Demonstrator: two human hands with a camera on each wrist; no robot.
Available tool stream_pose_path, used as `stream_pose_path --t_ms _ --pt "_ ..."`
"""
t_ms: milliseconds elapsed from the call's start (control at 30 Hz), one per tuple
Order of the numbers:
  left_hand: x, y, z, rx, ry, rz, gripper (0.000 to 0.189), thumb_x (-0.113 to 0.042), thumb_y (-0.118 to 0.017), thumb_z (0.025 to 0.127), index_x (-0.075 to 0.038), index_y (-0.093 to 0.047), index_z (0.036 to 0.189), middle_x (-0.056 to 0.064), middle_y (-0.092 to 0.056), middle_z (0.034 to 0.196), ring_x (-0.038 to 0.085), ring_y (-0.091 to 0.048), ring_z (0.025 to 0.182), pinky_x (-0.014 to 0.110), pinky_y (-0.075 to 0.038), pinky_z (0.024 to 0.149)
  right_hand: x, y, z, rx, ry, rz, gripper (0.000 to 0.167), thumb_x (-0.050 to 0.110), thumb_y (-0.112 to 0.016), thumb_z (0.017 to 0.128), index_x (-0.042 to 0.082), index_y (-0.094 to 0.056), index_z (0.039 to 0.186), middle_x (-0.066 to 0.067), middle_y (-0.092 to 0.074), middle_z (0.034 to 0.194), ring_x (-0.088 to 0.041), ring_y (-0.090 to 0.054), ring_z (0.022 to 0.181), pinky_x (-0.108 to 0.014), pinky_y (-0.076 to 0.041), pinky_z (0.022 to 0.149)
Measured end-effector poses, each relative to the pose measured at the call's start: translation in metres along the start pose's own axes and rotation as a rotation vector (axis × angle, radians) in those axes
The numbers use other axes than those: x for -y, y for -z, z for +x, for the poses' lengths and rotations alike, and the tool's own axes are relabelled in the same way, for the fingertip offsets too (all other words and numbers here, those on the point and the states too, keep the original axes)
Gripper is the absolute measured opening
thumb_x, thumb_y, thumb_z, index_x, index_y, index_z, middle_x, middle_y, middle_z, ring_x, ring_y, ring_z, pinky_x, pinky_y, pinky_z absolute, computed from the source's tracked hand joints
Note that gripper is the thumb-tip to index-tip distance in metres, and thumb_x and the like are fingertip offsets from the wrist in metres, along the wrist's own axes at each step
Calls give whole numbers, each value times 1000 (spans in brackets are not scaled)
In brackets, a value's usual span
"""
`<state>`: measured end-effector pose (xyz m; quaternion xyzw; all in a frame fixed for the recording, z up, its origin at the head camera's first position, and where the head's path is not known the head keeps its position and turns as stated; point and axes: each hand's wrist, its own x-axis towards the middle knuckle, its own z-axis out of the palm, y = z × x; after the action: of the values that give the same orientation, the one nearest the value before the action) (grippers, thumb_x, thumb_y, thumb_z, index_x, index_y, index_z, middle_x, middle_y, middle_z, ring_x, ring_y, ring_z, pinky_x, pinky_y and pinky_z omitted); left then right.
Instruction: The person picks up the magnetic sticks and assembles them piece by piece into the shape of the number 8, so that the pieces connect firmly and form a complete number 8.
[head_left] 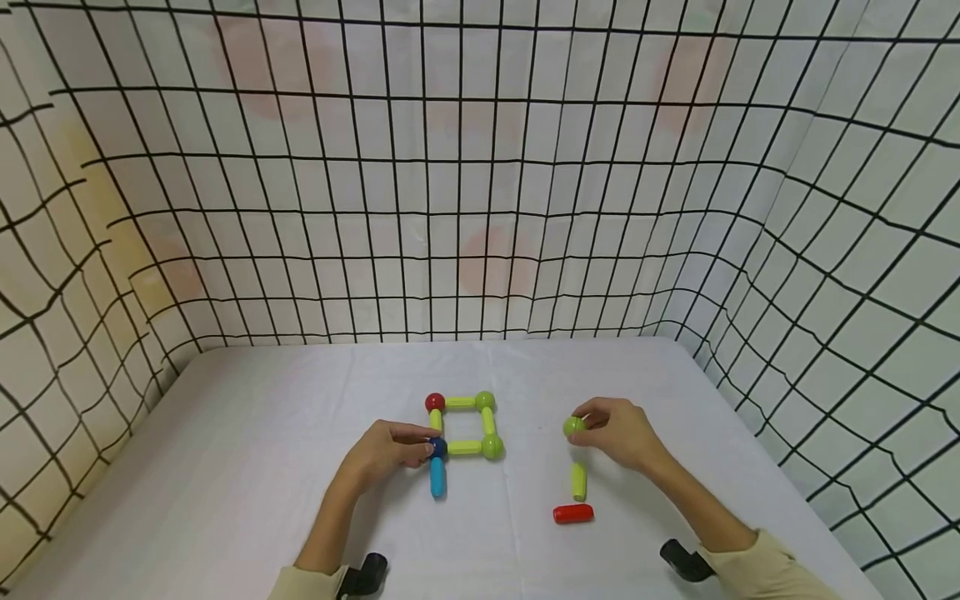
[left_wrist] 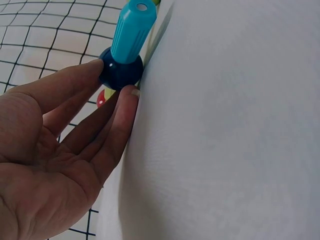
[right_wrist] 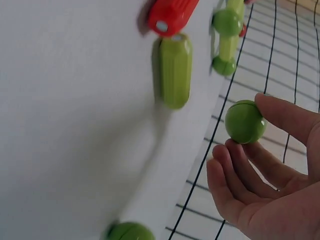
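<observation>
A square of yellow-green rods [head_left: 465, 447] lies on the table, with a red ball [head_left: 435, 402] and two green balls [head_left: 492, 447] at three corners. At its near left corner is a dark blue ball [left_wrist: 120, 75], pinched between the thumb and fingers of my left hand [head_left: 384, 454]. From that ball a light blue rod [head_left: 438, 477] sticks out toward me. Off to the right, my right hand [head_left: 618, 432] pinches a loose green ball [right_wrist: 245, 121], held above the table in the right wrist view.
Below the right hand lie a yellow-green rod [head_left: 579, 482] and a red rod [head_left: 573, 514]. Another green ball [right_wrist: 131, 231] shows at the bottom of the right wrist view. Black netting [head_left: 472, 212] encloses the white table [head_left: 247, 450] at the back and sides.
</observation>
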<state>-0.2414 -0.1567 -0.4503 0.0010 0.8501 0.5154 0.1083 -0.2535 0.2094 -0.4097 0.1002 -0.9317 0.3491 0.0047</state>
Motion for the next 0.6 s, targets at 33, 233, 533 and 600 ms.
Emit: stream_pose_path --t_ms 33,233,533,600 --pt "0 0 0 -1 -1 1 21 -25 -76 90 -21 -81 110 1 -78 96 15 -66 77 29 -44 71 4 -3 0 9 2 6 28 21 -82 84 8 -74 108 -3 -73 95 -19 -67 91 -33 -55 75" --pt "1 -1 1 -2 -8 9 22 -26 -76 90 -21 -80 110 0 -78 96 14 -66 77 29 -44 72 22 -23 2 73 -9 42 25 22 -85 81 14 -75 103 1 -72 93 -16 -66 90 -32 -54 76" --pt "1 -1 0 -1 -8 -1 21 -25 -76 90 -20 -81 110 1 -78 96 15 -66 76 30 -43 72 47 -48 4 161 -34 102 25 18 -87 79 18 -75 101 2 -73 92 -15 -67 89 -35 -55 75" --pt "1 -1 1 -1 -13 -1 21 -24 -76 90 -20 -80 111 1 -78 95 15 -65 76 30 -43 72 52 -52 3 188 -27 111 25 19 -86 80 17 -75 103 0 -74 93 -15 -67 88 -35 -55 73"
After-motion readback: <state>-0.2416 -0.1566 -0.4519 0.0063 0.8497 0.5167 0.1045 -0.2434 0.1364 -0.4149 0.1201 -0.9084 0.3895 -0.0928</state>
